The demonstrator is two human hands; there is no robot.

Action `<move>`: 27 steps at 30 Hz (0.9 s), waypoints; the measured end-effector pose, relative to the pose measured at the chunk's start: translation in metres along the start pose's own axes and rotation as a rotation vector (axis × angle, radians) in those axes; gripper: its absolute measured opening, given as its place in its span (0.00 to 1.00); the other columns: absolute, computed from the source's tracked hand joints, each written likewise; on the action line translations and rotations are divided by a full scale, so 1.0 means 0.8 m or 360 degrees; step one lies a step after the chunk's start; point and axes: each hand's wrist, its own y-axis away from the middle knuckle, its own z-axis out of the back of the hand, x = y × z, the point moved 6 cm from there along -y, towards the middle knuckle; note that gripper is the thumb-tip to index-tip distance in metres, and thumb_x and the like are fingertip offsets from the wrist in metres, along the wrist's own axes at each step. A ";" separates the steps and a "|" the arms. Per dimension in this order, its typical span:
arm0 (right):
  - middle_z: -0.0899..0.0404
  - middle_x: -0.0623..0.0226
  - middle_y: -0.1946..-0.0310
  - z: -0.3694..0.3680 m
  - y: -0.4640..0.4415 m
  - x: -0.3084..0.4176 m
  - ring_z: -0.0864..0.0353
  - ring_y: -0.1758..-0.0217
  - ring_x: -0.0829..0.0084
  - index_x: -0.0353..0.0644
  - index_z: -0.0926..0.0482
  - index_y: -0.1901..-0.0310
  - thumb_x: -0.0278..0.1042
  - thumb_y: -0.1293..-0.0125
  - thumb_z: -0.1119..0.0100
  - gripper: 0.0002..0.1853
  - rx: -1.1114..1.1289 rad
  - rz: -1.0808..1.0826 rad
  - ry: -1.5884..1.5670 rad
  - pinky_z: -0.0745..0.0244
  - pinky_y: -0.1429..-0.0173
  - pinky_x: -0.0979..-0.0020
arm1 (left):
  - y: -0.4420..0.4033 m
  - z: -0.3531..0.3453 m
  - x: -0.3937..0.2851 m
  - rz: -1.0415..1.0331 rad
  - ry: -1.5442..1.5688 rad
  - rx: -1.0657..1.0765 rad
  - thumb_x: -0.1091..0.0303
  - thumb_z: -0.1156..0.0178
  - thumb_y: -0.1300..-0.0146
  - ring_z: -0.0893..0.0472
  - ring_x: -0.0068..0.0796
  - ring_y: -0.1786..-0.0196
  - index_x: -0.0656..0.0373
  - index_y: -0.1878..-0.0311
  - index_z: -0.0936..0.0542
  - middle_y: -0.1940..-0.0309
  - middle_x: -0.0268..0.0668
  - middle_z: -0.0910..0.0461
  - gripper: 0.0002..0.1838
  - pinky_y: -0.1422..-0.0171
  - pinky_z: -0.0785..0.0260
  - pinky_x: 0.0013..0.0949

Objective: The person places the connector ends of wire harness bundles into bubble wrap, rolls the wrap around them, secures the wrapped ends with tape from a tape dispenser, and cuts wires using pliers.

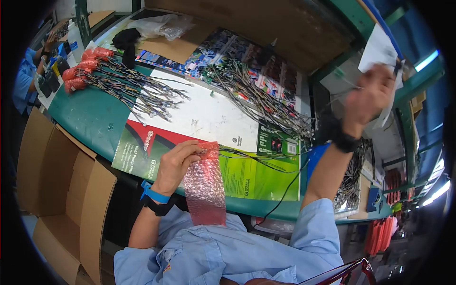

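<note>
My left hand point(178, 164) is closed on the top of a red bubble wrap strip point(206, 190) that hangs over the table's front edge. A few dark cables point(256, 156) run right from the wrap's upper end. My right hand point(373, 92), smeared by motion, is raised at the right near a white paper point(378, 50); what it holds, if anything, I cannot make out. Bundles of cables point(137, 92) with red bubble wrap ends point(76, 76) lie at the left of the table. Loose cables point(256, 95) are spread across the middle.
An open cardboard box point(59, 190) stands at the lower left. Clear plastic point(164, 26) and a black cloth point(127, 40) lie at the back left. More cables point(354, 175) sit at the right. Another person's blue sleeve point(23, 83) shows at the far left.
</note>
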 end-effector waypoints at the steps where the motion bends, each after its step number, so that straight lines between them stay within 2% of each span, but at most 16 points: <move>1: 0.16 0.67 0.66 0.027 -0.026 0.023 0.20 0.68 0.83 0.42 0.20 0.54 0.32 0.25 0.38 0.05 -0.0184 0.0237 0.0109 0.29 0.70 0.81 | 0.001 0.000 0.001 -0.0003 -0.0007 -0.0003 0.80 0.31 0.43 0.12 0.43 0.51 0.62 0.53 0.15 0.49 0.49 0.15 0.13 0.50 0.19 0.35; 3: 0.14 0.64 0.63 0.063 -0.064 0.083 0.15 0.63 0.77 0.38 0.17 0.54 0.27 0.28 0.36 0.05 -0.0060 0.1133 0.0618 0.21 0.62 0.77 | 0.002 -0.001 0.006 -0.0042 -0.0040 -0.0012 0.80 0.31 0.43 0.13 0.43 0.50 0.62 0.53 0.14 0.48 0.49 0.15 0.13 0.50 0.19 0.34; 5: 0.13 0.60 0.61 0.094 -0.078 0.125 0.13 0.58 0.70 0.36 0.14 0.57 0.21 0.33 0.34 0.05 -0.0248 0.1345 0.1435 0.19 0.53 0.70 | 0.003 -0.002 0.009 -0.0007 0.0024 -0.0017 0.78 0.30 0.42 0.13 0.43 0.52 0.63 0.53 0.16 0.52 0.47 0.15 0.13 0.51 0.18 0.36; 7: 0.24 0.62 0.59 -0.003 -0.041 0.169 0.24 0.64 0.69 0.32 0.26 0.50 0.32 0.22 0.44 0.10 -0.0853 0.0488 0.2643 0.27 0.62 0.68 | 0.003 -0.002 0.008 0.0020 0.0063 -0.0021 0.79 0.30 0.42 0.12 0.40 0.55 0.62 0.50 0.17 0.53 0.45 0.15 0.16 0.53 0.19 0.35; 8: 0.28 0.63 0.58 0.000 -0.035 0.174 0.25 0.57 0.69 0.33 0.21 0.58 0.32 0.26 0.39 0.09 -0.0809 0.0427 0.2381 0.24 0.58 0.67 | 0.004 -0.001 0.008 0.0040 0.0050 -0.0022 0.79 0.30 0.42 0.12 0.40 0.55 0.62 0.50 0.17 0.53 0.45 0.15 0.16 0.53 0.19 0.35; 9: 0.21 0.61 0.60 0.006 -0.012 0.173 0.20 0.58 0.68 0.35 0.18 0.60 0.25 0.32 0.36 0.03 -0.0043 0.0733 0.2006 0.22 0.55 0.68 | 0.003 -0.002 0.008 0.0039 0.0072 -0.0014 0.79 0.30 0.42 0.12 0.40 0.55 0.62 0.49 0.17 0.53 0.45 0.15 0.17 0.53 0.19 0.35; 10: 0.13 0.59 0.62 0.016 0.035 0.165 0.14 0.58 0.67 0.36 0.14 0.61 0.17 0.37 0.34 0.05 0.0684 0.0994 0.1547 0.20 0.53 0.68 | 0.003 -0.002 0.009 0.0034 0.0097 -0.0005 0.79 0.30 0.42 0.12 0.40 0.56 0.62 0.48 0.17 0.53 0.44 0.15 0.17 0.54 0.19 0.35; 12: 0.15 0.60 0.63 -0.014 0.112 0.121 0.16 0.58 0.64 0.37 0.15 0.61 0.16 0.39 0.35 0.07 0.1246 0.0580 0.1299 0.22 0.54 0.67 | 0.003 -0.003 0.013 0.0042 0.0119 0.0001 0.80 0.30 0.42 0.12 0.40 0.56 0.61 0.47 0.17 0.53 0.44 0.15 0.18 0.54 0.19 0.34; 14: 0.20 0.63 0.67 -0.047 0.206 0.068 0.21 0.63 0.66 0.35 0.18 0.62 0.17 0.38 0.36 0.04 0.1542 -0.0153 0.0684 0.28 0.58 0.71 | 0.002 -0.003 0.011 0.0054 0.0153 0.0016 0.80 0.30 0.42 0.12 0.40 0.56 0.61 0.46 0.18 0.53 0.45 0.15 0.19 0.54 0.19 0.34; 16: 0.23 0.66 0.68 -0.070 0.294 0.021 0.23 0.64 0.72 0.35 0.17 0.62 0.23 0.35 0.33 0.03 0.1738 -0.0893 0.0203 0.29 0.59 0.71 | 0.002 -0.002 0.009 0.0090 0.0137 0.0018 0.80 0.30 0.42 0.12 0.40 0.56 0.62 0.46 0.18 0.53 0.45 0.15 0.19 0.54 0.19 0.34; 17: 0.22 0.69 0.68 -0.078 0.325 0.006 0.24 0.64 0.78 0.35 0.17 0.61 0.26 0.33 0.33 0.04 0.1676 -0.1157 0.0076 0.30 0.61 0.74 | 0.001 -0.001 0.008 0.0109 0.0133 0.0023 0.79 0.30 0.42 0.12 0.40 0.55 0.62 0.45 0.18 0.53 0.46 0.15 0.20 0.53 0.19 0.35; 19: 0.21 0.72 0.66 -0.086 0.376 -0.019 0.25 0.66 0.83 0.36 0.17 0.60 0.30 0.30 0.33 0.06 0.1665 -0.1491 -0.0092 0.30 0.63 0.78 | 0.002 0.000 0.009 0.0116 0.0024 0.0075 0.87 0.34 0.44 0.12 0.33 0.52 0.64 0.42 0.20 0.51 0.43 0.14 0.24 0.50 0.18 0.32; 22: 0.20 0.73 0.65 -0.089 0.414 -0.044 0.24 0.67 0.85 0.36 0.17 0.59 0.32 0.29 0.34 0.07 0.1730 -0.1655 -0.0156 0.30 0.65 0.81 | 0.002 -0.001 0.012 0.0147 0.0047 0.0041 0.89 0.35 0.46 0.12 0.36 0.48 0.64 0.40 0.21 0.48 0.45 0.15 0.27 0.48 0.19 0.33; 23: 0.23 0.67 0.67 -0.092 0.411 -0.044 0.24 0.67 0.79 0.35 0.16 0.59 0.30 0.32 0.32 0.07 0.1757 -0.1728 -0.0130 0.28 0.61 0.73 | 0.002 -0.001 0.012 0.0162 0.0073 0.0048 0.89 0.36 0.46 0.13 0.36 0.47 0.63 0.39 0.22 0.48 0.45 0.15 0.28 0.47 0.19 0.33; 24: 0.23 0.67 0.67 -0.093 0.411 -0.044 0.24 0.67 0.79 0.35 0.16 0.59 0.30 0.32 0.32 0.07 0.1758 -0.1736 -0.0135 0.28 0.61 0.73 | 0.002 -0.001 0.012 0.0174 0.0099 0.0056 0.89 0.36 0.46 0.13 0.37 0.45 0.63 0.39 0.22 0.47 0.45 0.15 0.29 0.46 0.19 0.33; 27: 0.20 0.73 0.64 -0.094 0.408 -0.044 0.23 0.66 0.84 0.36 0.16 0.57 0.33 0.28 0.34 0.08 0.1699 -0.1620 -0.0191 0.27 0.63 0.79 | 0.001 0.001 0.009 0.0179 0.0051 0.0081 0.89 0.36 0.47 0.13 0.37 0.46 0.63 0.39 0.22 0.47 0.44 0.15 0.29 0.47 0.20 0.33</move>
